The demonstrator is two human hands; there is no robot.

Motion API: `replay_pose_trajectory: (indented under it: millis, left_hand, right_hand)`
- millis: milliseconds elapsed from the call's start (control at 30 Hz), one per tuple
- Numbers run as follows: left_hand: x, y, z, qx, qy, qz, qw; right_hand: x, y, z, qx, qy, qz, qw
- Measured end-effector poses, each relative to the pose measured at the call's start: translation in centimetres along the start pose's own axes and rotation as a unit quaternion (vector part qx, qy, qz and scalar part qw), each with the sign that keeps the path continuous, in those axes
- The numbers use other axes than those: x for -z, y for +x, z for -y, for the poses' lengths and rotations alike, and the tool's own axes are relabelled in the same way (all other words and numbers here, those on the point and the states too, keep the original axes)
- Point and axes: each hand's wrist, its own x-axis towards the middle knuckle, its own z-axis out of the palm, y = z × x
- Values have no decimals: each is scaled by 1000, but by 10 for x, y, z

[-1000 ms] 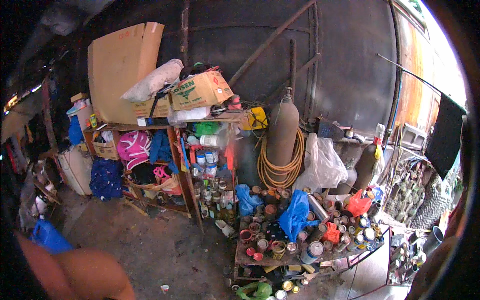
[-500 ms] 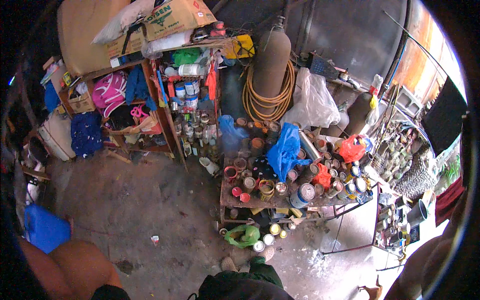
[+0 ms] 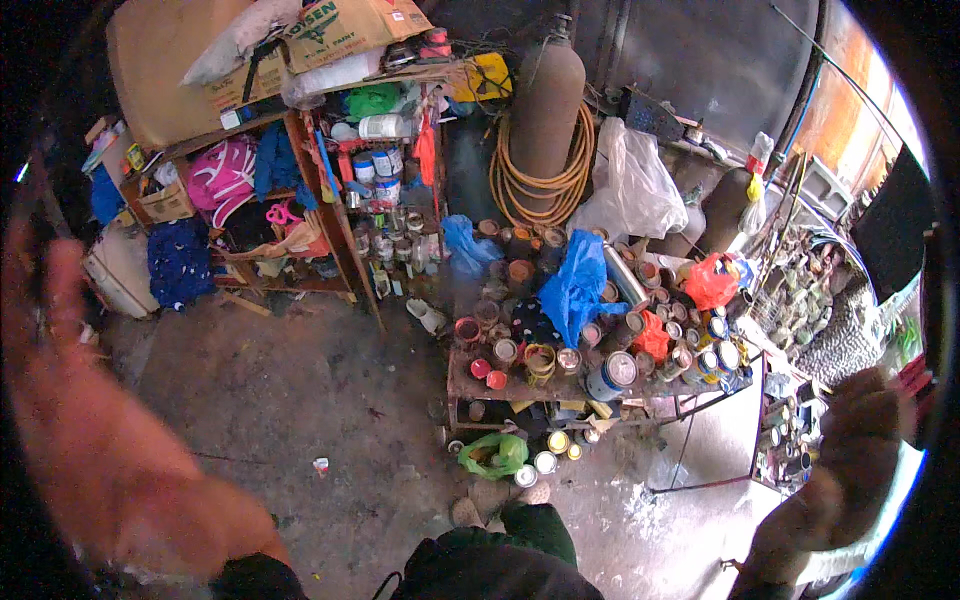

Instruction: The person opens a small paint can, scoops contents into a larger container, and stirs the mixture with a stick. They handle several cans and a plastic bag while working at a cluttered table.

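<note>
My left hand (image 3: 70, 370) is raised at the left edge, its forearm rising from a dark sleeve. It is smeared by motion and sits in the dark rim, so its fingers do not read clearly. On the right side, my right hand (image 3: 862, 450) is lifted too, blurred and in shadow. Whether its fingers are apart or closed does not show. I make out nothing held in either hand. Nearest to the right hand in the picture are several paint cans (image 3: 785, 435) on the floor. The low table (image 3: 640, 408) with cans stands ahead, apart from both hands.
On the table are a blue plastic bag (image 3: 575, 290), a red bag (image 3: 710, 283) and many-coloured cans. Behind it stands a gas cylinder (image 3: 548, 110) with an orange hose (image 3: 510, 185). A wooden shelf (image 3: 335, 235) is at left. A green bag (image 3: 493, 456) lies near my feet.
Both hands have come up into view at the two sides, the left arm covering the blue container seen before. The view has shifted slightly.
</note>
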Motion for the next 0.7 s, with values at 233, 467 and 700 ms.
replay_pose_trajectory:
  millis: [233, 467, 700]
  left_hand:
    - [-102, -267, 66, 491, 86, 301, 813]
    - [-105, -601, -119, 637, -262, 669, 279]
    - [-127, -661, -107, 719, -258, 638, 95]
  right_hand:
    - [-175, -262, 24, -416, 186, 274, 847]
    - [-154, -649, 140, -563, 274, 651, 429]
    - [-163, -666, 114, -730, 253, 572, 277]
